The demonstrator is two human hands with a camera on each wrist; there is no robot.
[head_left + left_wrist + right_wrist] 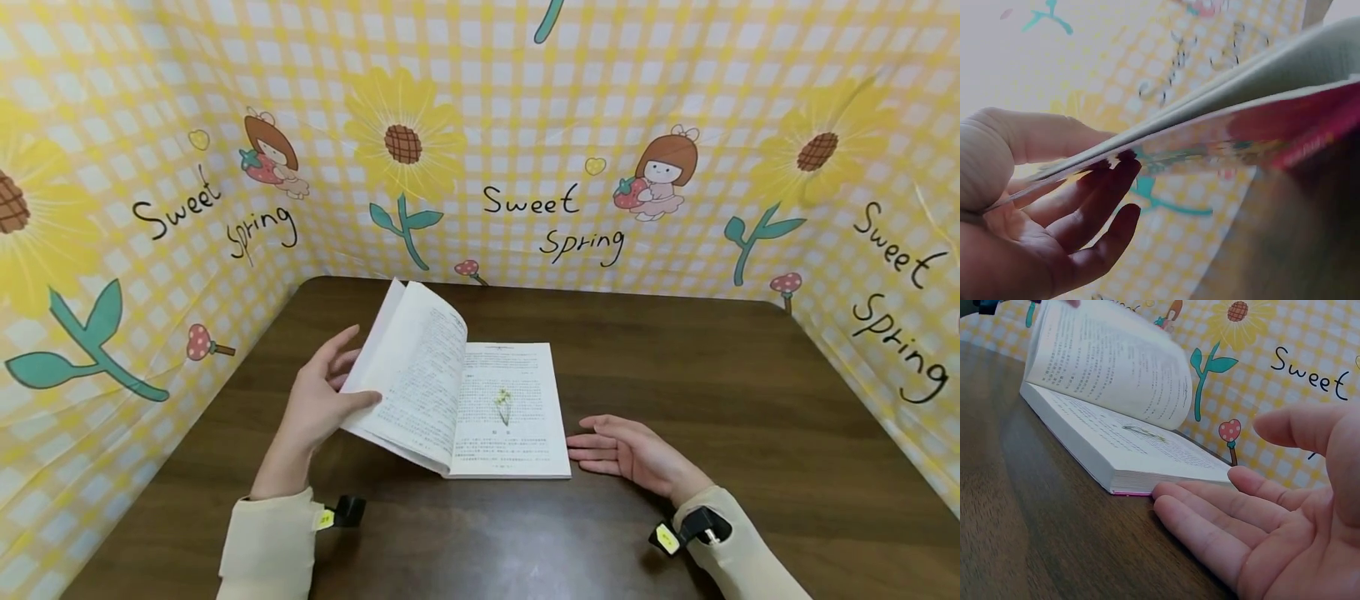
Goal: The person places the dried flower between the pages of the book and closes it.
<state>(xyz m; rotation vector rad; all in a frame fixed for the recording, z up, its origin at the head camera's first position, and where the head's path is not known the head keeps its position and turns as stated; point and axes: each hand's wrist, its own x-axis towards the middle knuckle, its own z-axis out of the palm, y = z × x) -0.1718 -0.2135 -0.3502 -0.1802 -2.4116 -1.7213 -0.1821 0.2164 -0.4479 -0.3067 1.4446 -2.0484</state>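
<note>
An open book (517, 367) lies on the wooden table, its right-hand pages flat and its left part raised at a slant. My left hand (321, 392) holds that raised part, thumb on the printed page (420, 367) and fingers behind the cover (1235, 134), which shows pink and red in the left wrist view. On the right page rests a small dried flower (503, 407) with yellow blooms and thin green stems. My right hand (630, 454) lies palm up beside the book, fingers extended, fingertips right at its lower right edge (1141, 481).
The brown table (675, 358) is bordered at the back and sides by a yellow checked cloth (525, 150) printed with sunflowers and lettering. Each wrist wears a black camera mount (701, 525) over a cream sleeve (270, 542).
</note>
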